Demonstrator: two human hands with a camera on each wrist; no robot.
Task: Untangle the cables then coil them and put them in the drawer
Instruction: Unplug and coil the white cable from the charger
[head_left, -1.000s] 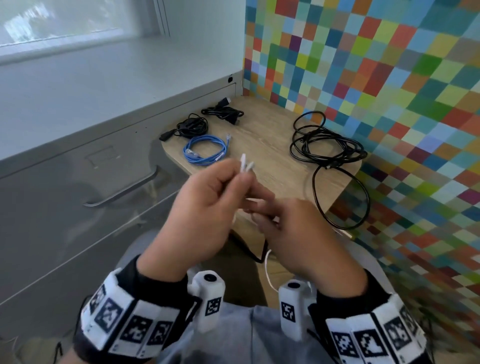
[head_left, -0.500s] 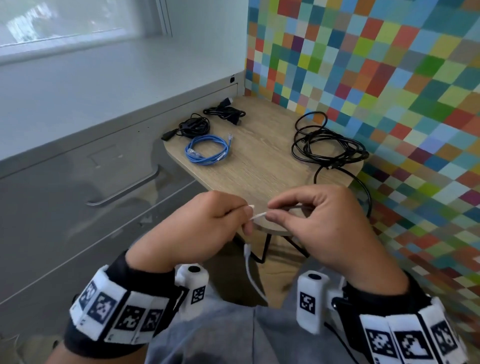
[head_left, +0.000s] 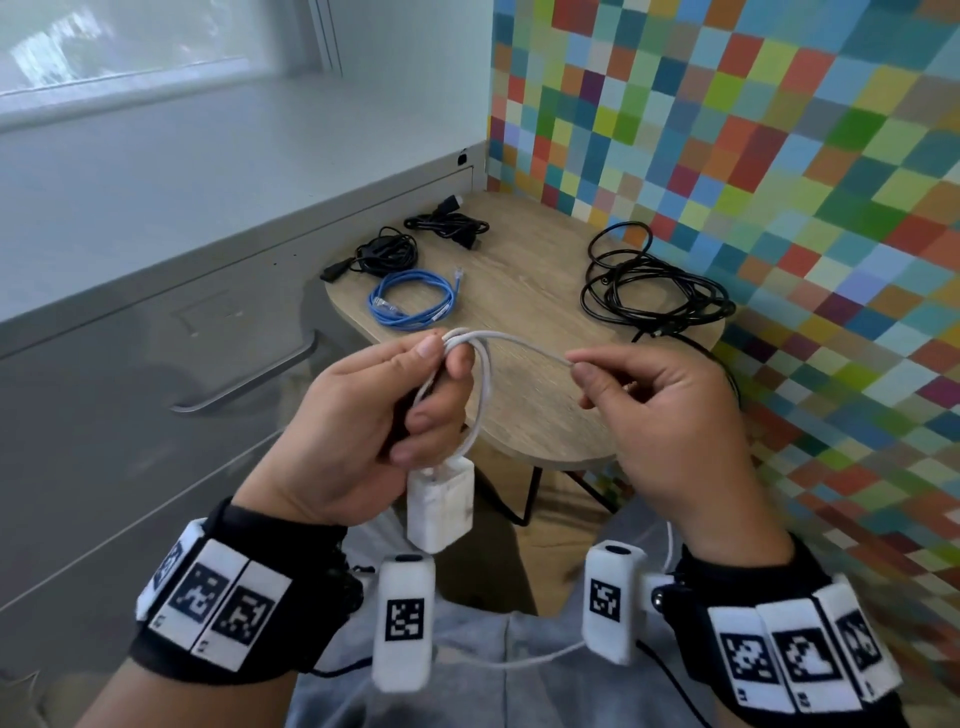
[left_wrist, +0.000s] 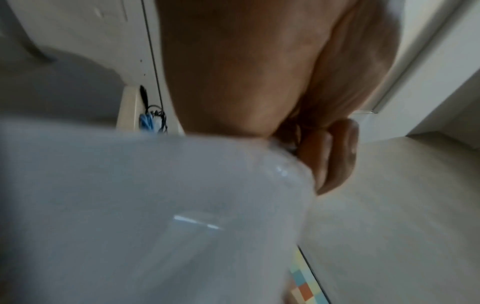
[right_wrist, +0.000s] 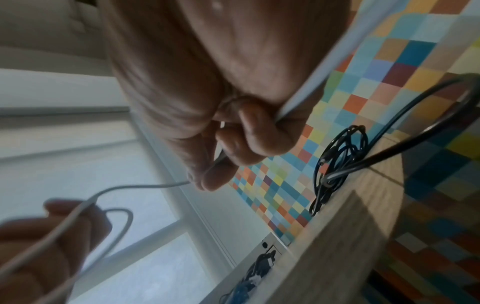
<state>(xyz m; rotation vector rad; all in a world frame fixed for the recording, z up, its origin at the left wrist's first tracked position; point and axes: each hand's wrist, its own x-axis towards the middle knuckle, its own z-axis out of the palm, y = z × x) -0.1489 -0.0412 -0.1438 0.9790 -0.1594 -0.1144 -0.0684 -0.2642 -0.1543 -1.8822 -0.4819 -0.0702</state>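
A thin white cable (head_left: 519, 343) with a white power brick (head_left: 440, 503) hangs between my hands above the small wooden table (head_left: 524, 291). My left hand (head_left: 363, 421) pinches a loop of the white cable (right_wrist: 114, 218) between thumb and forefinger, with the brick (left_wrist: 145, 216) dangling below the palm. My right hand (head_left: 660, 410) pinches the cable (right_wrist: 155, 186) further along, and the strand runs on through its fist. A coiled blue cable (head_left: 413, 301), two small black coils (head_left: 387, 254) (head_left: 449, 226) and a loose black tangle (head_left: 654, 291) lie on the table.
A grey drawer front with a metal handle (head_left: 244, 387) stands shut to the left of the table. The multicoloured checked wall (head_left: 753, 171) borders the table at the right. One black cable loop (right_wrist: 405, 131) hangs over the table's edge. My lap lies below the hands.
My hands have drawn apart. A loop of white cable now sits in my left hand, and the power brick has come up into sight under it.
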